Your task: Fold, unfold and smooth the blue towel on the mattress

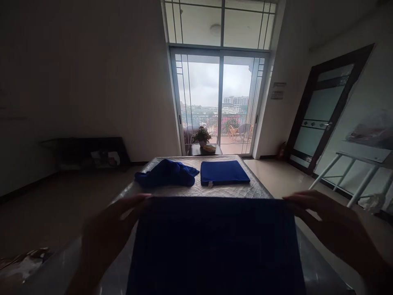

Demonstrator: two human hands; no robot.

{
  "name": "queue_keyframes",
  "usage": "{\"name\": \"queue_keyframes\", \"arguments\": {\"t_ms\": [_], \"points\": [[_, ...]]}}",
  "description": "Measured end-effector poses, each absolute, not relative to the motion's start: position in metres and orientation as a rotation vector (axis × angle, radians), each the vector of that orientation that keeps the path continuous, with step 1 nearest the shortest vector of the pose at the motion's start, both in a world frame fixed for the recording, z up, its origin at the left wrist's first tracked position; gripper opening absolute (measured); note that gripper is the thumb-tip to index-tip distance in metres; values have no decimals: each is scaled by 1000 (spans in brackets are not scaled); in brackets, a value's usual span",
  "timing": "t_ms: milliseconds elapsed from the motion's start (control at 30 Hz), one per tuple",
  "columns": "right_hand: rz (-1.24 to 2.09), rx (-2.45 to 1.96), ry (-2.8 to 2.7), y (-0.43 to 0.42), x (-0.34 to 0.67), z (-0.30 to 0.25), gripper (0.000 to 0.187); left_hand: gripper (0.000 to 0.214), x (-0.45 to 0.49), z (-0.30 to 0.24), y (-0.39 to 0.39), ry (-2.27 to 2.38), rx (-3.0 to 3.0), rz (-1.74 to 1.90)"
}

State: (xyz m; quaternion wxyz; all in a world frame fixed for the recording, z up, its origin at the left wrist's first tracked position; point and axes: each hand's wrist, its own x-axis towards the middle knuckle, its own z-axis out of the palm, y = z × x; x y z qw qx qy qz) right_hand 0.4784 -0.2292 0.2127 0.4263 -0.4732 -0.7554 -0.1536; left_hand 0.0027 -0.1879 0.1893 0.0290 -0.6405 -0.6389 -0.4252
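A dark blue cloth [216, 246] is stretched between my hands, its straight top edge level and its face toward me. My left hand [118, 217] pinches the upper left corner. At the upper right corner, my right hand [322, 211] grips the edge between thumb and fingers. Its lower part runs out of view, and I cannot tell what kind of item it is. Beyond it, a neatly folded blue cloth [225, 172] with a small white tag lies on the plastic-covered mattress [172, 191]. To the left of that sits a crumpled blue cloth [168, 173].
Past the mattress's far end, a potted plant [202, 136] stands on a dark small table [196, 150] before the sliding glass door [220, 102]. A metal-legged stand [365, 180] is at right. Dark items [89, 153] lean along the left wall.
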Motion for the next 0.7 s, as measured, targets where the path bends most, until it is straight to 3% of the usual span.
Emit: {"name": "queue_keyframes", "arguments": {"t_ms": [200,400,467,567,700], "points": [[-11,-1414,-1924,-83,495,221,34,43,55,214,-51,-1832,-2392,-1350],[-271,-1459,-1670,40,495,293,30,53,106,280,78,-1688,-2251,-1617],[-343,-1411,-1617,61,496,304,28,45,113,283,107,-1634,-2257,-1741],[-368,-1425,-1594,85,503,278,26,35,120,244,136,-1633,-2256,-1808],[-235,-1592,-1649,109,513,168,26,35,134,135,144,-1715,-2396,-1581]]}}
